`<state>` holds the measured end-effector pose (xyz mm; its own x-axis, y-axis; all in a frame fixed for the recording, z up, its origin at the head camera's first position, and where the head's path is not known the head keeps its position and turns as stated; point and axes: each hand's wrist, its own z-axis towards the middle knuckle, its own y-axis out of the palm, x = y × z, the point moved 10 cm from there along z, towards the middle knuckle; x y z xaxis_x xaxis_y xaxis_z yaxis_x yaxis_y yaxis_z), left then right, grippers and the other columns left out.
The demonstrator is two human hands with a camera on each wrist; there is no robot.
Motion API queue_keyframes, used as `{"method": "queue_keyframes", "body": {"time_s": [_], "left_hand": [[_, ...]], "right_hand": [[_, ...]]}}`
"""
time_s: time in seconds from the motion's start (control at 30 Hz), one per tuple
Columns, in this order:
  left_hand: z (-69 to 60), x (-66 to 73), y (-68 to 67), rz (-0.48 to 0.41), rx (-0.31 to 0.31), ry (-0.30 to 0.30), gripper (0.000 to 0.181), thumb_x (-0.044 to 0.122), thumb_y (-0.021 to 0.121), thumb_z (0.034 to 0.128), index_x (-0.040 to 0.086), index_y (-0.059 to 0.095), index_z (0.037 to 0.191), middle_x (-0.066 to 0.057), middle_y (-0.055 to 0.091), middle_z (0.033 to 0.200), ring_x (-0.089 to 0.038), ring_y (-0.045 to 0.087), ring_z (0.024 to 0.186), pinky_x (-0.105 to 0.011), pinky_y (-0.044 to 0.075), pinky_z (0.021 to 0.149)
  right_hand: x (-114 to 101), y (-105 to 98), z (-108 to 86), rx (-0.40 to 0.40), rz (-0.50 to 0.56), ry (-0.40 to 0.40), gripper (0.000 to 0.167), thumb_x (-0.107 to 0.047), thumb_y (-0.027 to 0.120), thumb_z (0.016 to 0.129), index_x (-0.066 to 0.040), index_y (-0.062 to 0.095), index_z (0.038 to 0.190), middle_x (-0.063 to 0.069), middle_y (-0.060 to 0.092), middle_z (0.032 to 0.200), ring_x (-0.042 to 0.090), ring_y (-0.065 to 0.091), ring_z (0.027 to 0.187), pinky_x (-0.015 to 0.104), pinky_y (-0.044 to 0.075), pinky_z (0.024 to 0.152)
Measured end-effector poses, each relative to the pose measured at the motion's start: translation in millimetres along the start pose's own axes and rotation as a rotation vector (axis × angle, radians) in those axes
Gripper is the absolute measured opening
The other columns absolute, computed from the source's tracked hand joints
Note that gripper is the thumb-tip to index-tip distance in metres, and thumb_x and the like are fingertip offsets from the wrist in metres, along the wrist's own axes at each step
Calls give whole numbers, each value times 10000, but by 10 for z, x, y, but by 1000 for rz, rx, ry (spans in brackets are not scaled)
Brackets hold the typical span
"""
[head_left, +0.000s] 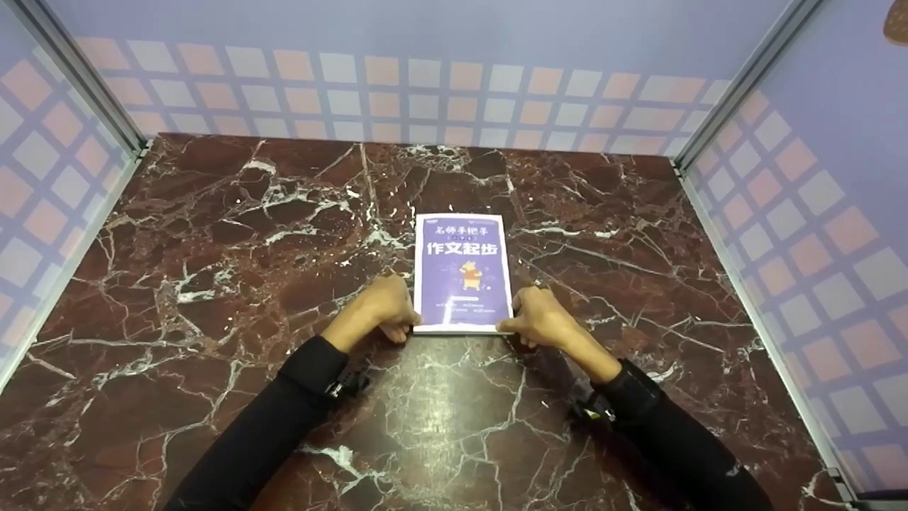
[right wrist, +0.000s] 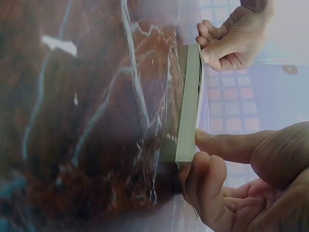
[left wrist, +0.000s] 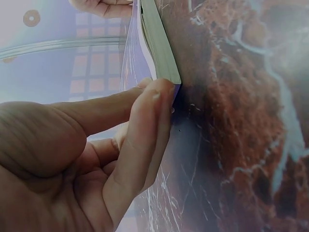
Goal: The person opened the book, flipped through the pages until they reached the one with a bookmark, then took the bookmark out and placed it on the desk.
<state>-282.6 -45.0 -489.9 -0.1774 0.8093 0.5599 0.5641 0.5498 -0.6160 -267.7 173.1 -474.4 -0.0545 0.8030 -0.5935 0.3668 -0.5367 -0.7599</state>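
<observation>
A book with a purple cover, white border and a small orange cartoon figure (head_left: pixel 462 277) lies face up on the marble table (head_left: pixel 248 284). My left hand (head_left: pixel 386 306) pinches its near left corner. At the near right corner my right hand (head_left: pixel 540 316) pinches it, thumb on the cover. In the left wrist view the book's pages (left wrist: pixel 161 48) show beside the left hand (left wrist: pixel 96 154), fingertips at the corner. The right wrist view shows the page edges (right wrist: pixel 188 111) between the right hand (right wrist: pixel 251 179) and the left hand (right wrist: pixel 236 41).
Purple panels with pink and white squares (head_left: pixel 425 92) stand at the back and on both sides of the table, joined by grey metal posts (head_left: pixel 745 78). Small white specks lie on the marble around the book.
</observation>
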Motion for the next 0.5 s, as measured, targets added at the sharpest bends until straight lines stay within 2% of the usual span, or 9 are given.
{"method": "queue_keyframes", "body": {"time_s": [0.2, 0.33, 0.5], "left_hand": [[-87, -5, 19, 32, 6, 17, 221, 85, 797, 901, -48, 692, 759, -174, 706, 685, -163, 669, 467, -257, 578, 495], [-148, -16, 58, 61, -16, 35, 235, 91, 797, 902, -46, 686, 746, -171, 702, 678, -160, 671, 472, -250, 575, 491], [-209, -51, 90, 51, -42, 43, 223, 88, 803, 897, -51, 692, 762, -156, 703, 673, -153, 669, 471, -247, 573, 488]], "right_hand": [[-18, 55, -51, -5, -4, 6, 223, -121, 834, 857, 5, 653, 822, 62, 649, 550, 112, 563, 399, 243, 488, 380], [-25, 94, -106, -11, -3, 6, 221, -117, 836, 856, 10, 655, 844, 64, 650, 562, 93, 547, 394, 229, 472, 377], [-37, 126, -166, -19, 12, 6, 247, -115, 840, 860, 26, 642, 903, 68, 650, 580, 98, 554, 406, 231, 472, 380]]}}
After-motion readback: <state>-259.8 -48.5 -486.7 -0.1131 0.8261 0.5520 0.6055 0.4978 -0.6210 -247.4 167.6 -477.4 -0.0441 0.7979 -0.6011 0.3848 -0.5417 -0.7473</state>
